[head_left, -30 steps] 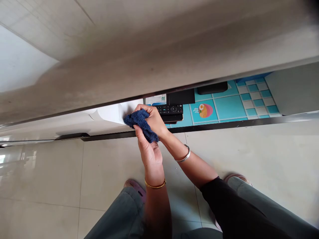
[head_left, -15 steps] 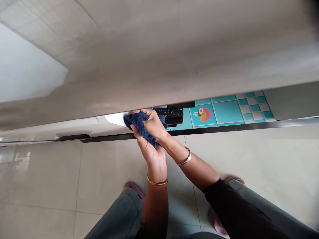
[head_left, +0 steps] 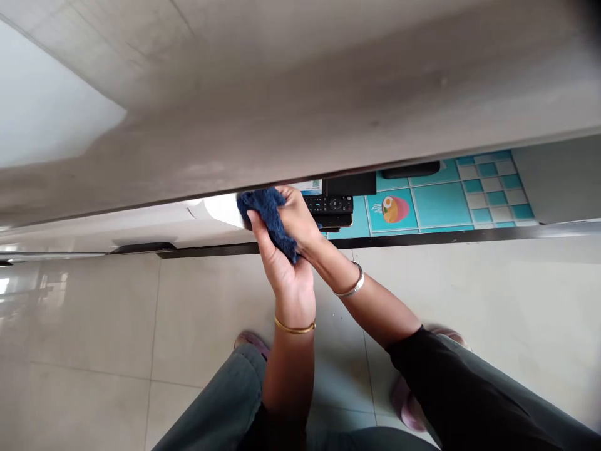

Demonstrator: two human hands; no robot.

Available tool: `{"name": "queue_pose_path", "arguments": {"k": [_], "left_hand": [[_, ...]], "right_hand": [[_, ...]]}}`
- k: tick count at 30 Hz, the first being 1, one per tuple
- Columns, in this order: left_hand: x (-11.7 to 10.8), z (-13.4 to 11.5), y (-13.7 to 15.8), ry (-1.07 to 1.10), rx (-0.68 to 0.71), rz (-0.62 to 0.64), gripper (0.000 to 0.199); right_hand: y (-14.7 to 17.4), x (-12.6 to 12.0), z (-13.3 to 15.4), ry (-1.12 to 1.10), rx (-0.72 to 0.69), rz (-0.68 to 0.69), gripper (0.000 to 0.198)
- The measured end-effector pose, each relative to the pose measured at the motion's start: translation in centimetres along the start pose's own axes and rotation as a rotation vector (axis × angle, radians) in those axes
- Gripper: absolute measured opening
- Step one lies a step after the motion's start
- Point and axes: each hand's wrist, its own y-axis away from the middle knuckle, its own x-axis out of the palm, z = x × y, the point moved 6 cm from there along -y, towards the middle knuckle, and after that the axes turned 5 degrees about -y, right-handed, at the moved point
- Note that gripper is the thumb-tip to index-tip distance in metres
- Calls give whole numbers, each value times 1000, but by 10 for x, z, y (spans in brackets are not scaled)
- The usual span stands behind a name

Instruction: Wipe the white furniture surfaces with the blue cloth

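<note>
A dark blue fluffy cloth (head_left: 268, 216) is bunched between my two hands, below the edge of a large smooth panel. My left hand (head_left: 286, 266), with a gold bangle at the wrist, is palm up under the cloth, its thumb pressed along the near side. From the right, my right hand (head_left: 299, 216), with a silver bracelet, grips the cloth, its fingertips partly hidden. A smooth white thing (head_left: 223, 210) shows just left of the cloth; I cannot make out its kind or whether a hand holds it.
A black remote control (head_left: 334, 205) lies right of my hands on a teal patterned shelf covering (head_left: 436, 210). Behind it is a black box-like thing (head_left: 352, 184). The wide grey-brown panel (head_left: 300, 94) overhangs the shelf. Pale floor tiles (head_left: 201, 300) lie below.
My hands and the cloth sit slightly higher in view, as the whole view has shifted. The cloth is folded a little differently; both hands still hold it. More of the shelf shows.
</note>
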Motion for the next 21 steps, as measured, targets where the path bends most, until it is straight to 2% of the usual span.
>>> {"name": "queue_pose_path", "arguments": {"k": [3,8,12,16,18,21], "left_hand": [[-5,4,1,-29,6,-30,44],[-6,10,0,-49,32,25,52],[-25,31,-2,-99,-3,-61,50],[-42,44,-11,-186,78,-86,44],[-46,43,-17,-248,130,-47,43],[-43,38,-23,-309,143,63,51]], "right_hand": [[3,2,2,2,25,28,20],[3,-1,-1,34,-31,49,24],[11,-16,-25,113,26,101,29],[20,-30,-27,133,-64,151,24],[22,-32,-20,94,-105,177,26],[22,-34,-10,107,-137,143,23]]}}
